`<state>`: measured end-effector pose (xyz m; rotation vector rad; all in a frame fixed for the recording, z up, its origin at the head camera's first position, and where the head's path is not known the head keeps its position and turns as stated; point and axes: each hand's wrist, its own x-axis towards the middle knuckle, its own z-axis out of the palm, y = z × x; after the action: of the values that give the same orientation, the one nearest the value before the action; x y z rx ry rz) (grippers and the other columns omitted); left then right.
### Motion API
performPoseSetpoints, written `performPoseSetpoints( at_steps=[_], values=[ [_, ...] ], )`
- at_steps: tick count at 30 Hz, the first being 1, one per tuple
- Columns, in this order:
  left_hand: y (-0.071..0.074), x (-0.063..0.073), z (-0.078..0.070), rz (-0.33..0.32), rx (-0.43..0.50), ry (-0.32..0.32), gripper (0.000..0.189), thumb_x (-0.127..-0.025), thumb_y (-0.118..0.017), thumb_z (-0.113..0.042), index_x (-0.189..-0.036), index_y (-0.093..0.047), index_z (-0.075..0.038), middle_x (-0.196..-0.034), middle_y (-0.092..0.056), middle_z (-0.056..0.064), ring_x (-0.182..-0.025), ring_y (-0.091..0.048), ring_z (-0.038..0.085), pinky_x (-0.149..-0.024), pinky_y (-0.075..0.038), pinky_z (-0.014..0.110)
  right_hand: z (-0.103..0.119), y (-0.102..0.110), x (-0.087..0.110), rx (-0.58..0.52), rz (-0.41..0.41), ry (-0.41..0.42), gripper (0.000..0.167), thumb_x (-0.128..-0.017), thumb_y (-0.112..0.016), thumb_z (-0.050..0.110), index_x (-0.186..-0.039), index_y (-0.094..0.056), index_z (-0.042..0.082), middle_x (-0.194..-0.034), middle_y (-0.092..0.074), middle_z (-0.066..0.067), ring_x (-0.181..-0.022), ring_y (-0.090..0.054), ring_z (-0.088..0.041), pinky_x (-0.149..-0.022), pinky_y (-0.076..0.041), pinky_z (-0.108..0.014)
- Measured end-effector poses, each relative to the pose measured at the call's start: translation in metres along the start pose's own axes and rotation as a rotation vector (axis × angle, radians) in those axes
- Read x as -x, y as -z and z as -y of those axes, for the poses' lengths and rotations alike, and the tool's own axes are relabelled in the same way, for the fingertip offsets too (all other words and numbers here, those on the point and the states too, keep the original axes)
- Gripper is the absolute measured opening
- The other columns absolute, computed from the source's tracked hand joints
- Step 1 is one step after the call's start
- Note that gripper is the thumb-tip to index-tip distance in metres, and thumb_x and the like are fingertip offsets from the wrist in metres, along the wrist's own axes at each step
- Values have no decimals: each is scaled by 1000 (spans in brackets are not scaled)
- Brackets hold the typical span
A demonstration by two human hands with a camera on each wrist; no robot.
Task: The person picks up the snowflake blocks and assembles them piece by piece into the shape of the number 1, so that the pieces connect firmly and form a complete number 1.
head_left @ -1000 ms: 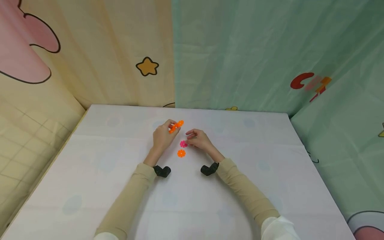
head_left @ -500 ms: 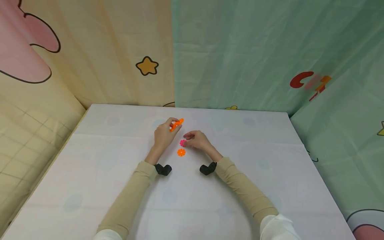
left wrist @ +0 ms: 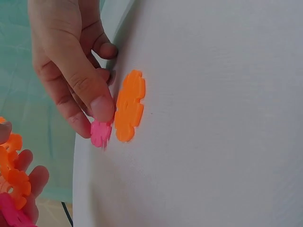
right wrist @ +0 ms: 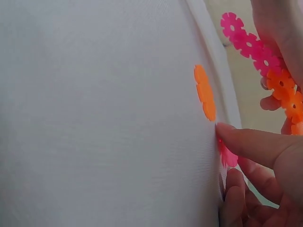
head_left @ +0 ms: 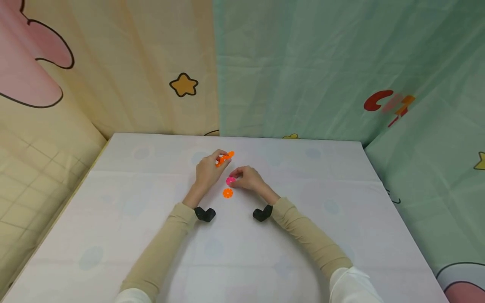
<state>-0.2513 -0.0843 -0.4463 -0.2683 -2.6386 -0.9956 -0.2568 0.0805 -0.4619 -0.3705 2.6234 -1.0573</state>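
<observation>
My left hand (head_left: 207, 171) grips a chain of linked flower-shaped plastic discs (head_left: 224, 158) above the far middle of the table. The right wrist view shows the chain's pink discs (right wrist: 249, 44) leading into orange ones (right wrist: 281, 84). Close to it, my right hand (head_left: 250, 179) pinches a single pink flower-shaped disc (head_left: 230, 181) between thumb and fingers, low over the white cloth. In the left wrist view the thumb covers part of this pink disc (left wrist: 100, 134). A loose orange flower-shaped disc (head_left: 227, 193) lies flat on the table just nearer to me.
A white cloth covers the table (head_left: 235, 252). Beyond its back edge hang a yellow curtain (head_left: 151, 63) and a green curtain (head_left: 295, 67). Each wrist wears a black camera mount; the left mount (head_left: 205, 214) and right mount (head_left: 262, 213) jut inward.
My right hand has shifted slightly left and its fingers have drawn in on the pink disc. The left hand, with the chain, has moved a little to the right.
</observation>
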Motion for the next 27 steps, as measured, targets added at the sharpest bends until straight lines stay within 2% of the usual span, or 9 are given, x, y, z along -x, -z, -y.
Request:
performPoseSetpoints(
  at_steps=[1,5,10,14,15,20,27],
  values=[
    [0,0,0,1,-3,-2,29,-91,-65,-36,-113,-65,-16,-63,-56,11,-50,-40,16,-46,-27,24,0,0,0,-1,3,6,31,-79,-79,24,-104,-70,9,-96,-69,-4,-85,-57,-17,-75,-47,-25],
    [1,0,0,0,-7,-2,29,-91,-65,-35,-112,-66,-16,-70,-63,10,-52,-43,16,-46,-29,23,-5,1,-1,-32,10,27,30,-79,-79,21,-104,-67,9,-93,-67,-5,-81,-57,-16,-71,-45,-23],
    [2,0,-1,19,0,6,29,-91,-65,-35,-112,-66,-16,-75,-66,12,-57,-49,19,-48,-33,23,-13,4,-1,-87,21,67,22,-87,-70,14,-107,-67,6,-91,-65,-8,-74,-54,-14,-66,-43,-19],
    [4,1,-3,19,6,11,28,-91,-65,-34,-112,-66,-15,-94,-71,11,-63,-55,20,-53,-39,23,-19,9,2,-159,14,60,22,-92,-63,15,-111,-67,5,-89,-64,-8,-67,-53,-13,-61,-45,-19],
    [4,1,-3,18,7,11,28,-91,-65,-34,-112,-66,-15,-99,-71,10,-64,-56,20,-54,-40,24,-19,10,3,-180,0,54,22,-92,-62,16,-111,-67,5,-88,-64,-8,-65,-53,-12,-59,-45,-19],
    [5,0,-5,31,13,8,28,-93,-63,-35,-113,-66,-15,-103,-70,10,-64,-56,21,-55,-42,25,-22,18,5,-282,-112,43,23,-92,-63,18,-112,-66,6,-83,-64,-8,-62,-55,-14,-57,-47,-21],
    [6,2,-4,74,33,4,28,-94,-62,-32,-116,-66,-15,-104,-71,8,-68,-59,21,-59,-45,27,-21,27,6,-376,-250,56,28,-92,-65,17,-119,-65,10,-86,-63,-15,-63,-56,-18,-55,-48,-20]
  ],
)
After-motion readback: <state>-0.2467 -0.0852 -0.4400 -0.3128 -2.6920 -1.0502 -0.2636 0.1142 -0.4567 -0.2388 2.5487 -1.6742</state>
